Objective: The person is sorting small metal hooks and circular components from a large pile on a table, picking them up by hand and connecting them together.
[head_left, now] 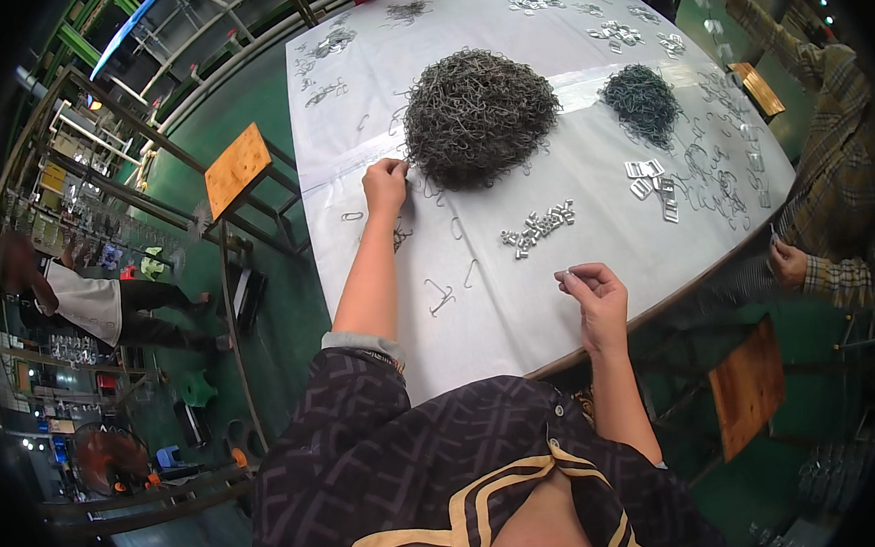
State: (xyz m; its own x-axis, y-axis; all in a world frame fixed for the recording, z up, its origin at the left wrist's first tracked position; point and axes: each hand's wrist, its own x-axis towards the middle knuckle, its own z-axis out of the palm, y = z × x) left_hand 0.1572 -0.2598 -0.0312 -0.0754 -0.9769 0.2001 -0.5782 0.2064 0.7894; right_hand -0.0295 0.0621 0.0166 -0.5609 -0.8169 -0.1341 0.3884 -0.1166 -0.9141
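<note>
A large heap of bent grey wire hooks [478, 116] rises in the middle of the white-covered table [552, 337]. At its left edge is my left hand [386, 186], fingers closed together; whatever they pinch there is too small to make out. My right hand [598, 302] is held above the near edge, thumb and fingertips pressed together around something tiny that I cannot identify. Between the heap and my right hand lies a cluster of small silvery metal pieces [538, 229]. Several single wire hooks [441, 298] are scattered below my left hand.
To the right sit a smaller dark-green heap of hooks [640, 108] and flat silver buckles [656, 188]. A co-worker in a plaid shirt [832, 169] stands at the right edge. Wooden stools [238, 172] flank the table. More metal parts [616, 34] lie at the far side.
</note>
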